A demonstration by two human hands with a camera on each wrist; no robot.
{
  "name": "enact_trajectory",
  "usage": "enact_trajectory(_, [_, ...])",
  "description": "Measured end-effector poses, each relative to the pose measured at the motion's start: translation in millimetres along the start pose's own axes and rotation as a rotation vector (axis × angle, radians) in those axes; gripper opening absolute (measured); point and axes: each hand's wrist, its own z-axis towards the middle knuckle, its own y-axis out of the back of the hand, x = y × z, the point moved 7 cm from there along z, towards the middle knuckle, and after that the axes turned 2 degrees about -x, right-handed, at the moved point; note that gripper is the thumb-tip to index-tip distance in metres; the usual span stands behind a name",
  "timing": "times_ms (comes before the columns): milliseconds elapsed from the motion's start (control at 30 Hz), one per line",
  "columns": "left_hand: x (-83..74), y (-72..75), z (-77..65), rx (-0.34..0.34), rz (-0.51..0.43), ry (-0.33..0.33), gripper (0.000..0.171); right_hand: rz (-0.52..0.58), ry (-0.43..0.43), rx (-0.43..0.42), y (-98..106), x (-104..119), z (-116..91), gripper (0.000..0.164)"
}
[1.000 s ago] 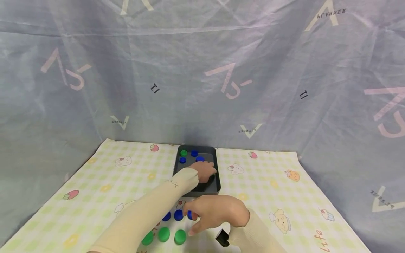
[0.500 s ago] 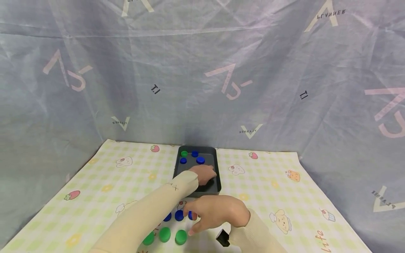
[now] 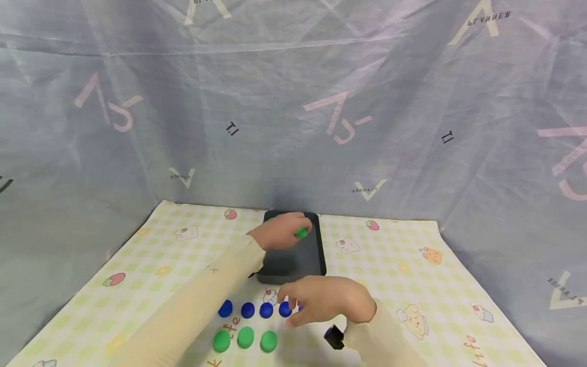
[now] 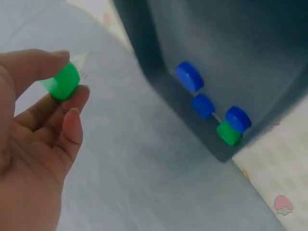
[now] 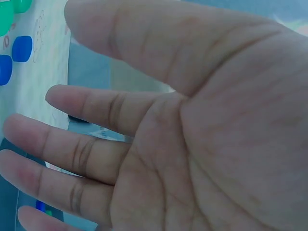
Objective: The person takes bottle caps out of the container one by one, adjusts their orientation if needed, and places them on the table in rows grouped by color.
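"Green cap: where is it?"
"Over the tray, pinched in the left hand. The right hand holds nothing, fingers apart, near the blue caps."
"Advice?"
"A light fingertip pinch should suffice; avoid knocking the tray."

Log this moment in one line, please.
left hand: pinches green cap near tray | right hand: holds nothing, near blue caps on mat | tray: three blue caps, one green cap

creased grey curtain, letter-printed | pale green-checked tablecloth, cartoon-printed
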Motion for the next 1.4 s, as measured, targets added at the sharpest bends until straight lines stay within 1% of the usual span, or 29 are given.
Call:
enact_trajectory(100, [4.2, 22.1, -20.6, -0.118, -0.069, 0.006, 0.027, 0.016, -0.02, 0.002, 1, -1, -2, 0.034])
enact_trajectory(200, [6.4, 39.6, -43.0, -0.243, -0.135, 0.009, 0.027, 0.03, -0.033, 0.002, 2, -1, -4, 0.034])
enact_trajectory(367, [-1.0, 71.1, -84.1, -0.479, -0.242, 0.006, 0.028, 0.072, -0.052, -0.021, 6, -3, -9, 0.034])
enact_trajectory(433, [-6.3, 83.2, -99.0, -0.572, -0.285, -0.008, 0.029, 0.095, -0.056, -0.037, 8, -3, -11, 0.034])
enact_trajectory(500, [-11.4, 91.3, -109.3, -0.621, -0.311, -0.02, 0.027, 0.107, -0.055, -0.048, 10, -4, -11, 0.034])
enact_trajectory(533, [-14.0, 93.7, -112.7, -0.63, -0.312, -0.028, 0.026, 0.114, -0.054, -0.047, 10, -4, -11, 0.034])
enact_trajectory(667, [-22.1, 97.5, -119.2, -0.615, -0.316, -0.048, 0.023, 0.105, -0.067, -0.04, 10, -7, -12, 0.034])
enact_trajectory(767, [-27.2, 102.3, -124.7, -0.638, -0.318, -0.076, 0.024, 0.095, -0.068, -0.04, 10, -8, -12, 0.034])
enact_trajectory(867, [-31.1, 108.0, -129.9, -0.674, -0.316, -0.12, 0.029, 0.085, -0.034, -0.052, 11, -5, -11, 0.034])
enact_trajectory(967, [-33.0, 109.6, -131.4, -0.674, -0.298, -0.149, 0.034, 0.117, 0.034, -0.101, 17, -1, -11, 0.033])
enact_trajectory(1033, [-33.3, 108.2, -131.0, -0.658, -0.287, -0.156, 0.035, 0.148, 0.101, -0.169, 23, 4, -11, 0.032])
enact_trajectory(1100, [-33.3, 105.7, -130.3, -0.639, -0.28, -0.152, 0.036, 0.175, 0.177, -0.259, 30, 9, -12, 0.03])
enact_trajectory(1233, [-33.1, 103.0, -130.7, -0.608, -0.285, -0.121, 0.034, 0.144, 0.333, -0.478, 45, 19, -17, 0.024])
enact_trajectory(1400, [-30.9, 104.7, -132.8, -0.59, -0.314, -0.055, 0.031, 0.079, 0.5, -0.764, 61, 29, -26, 0.022])
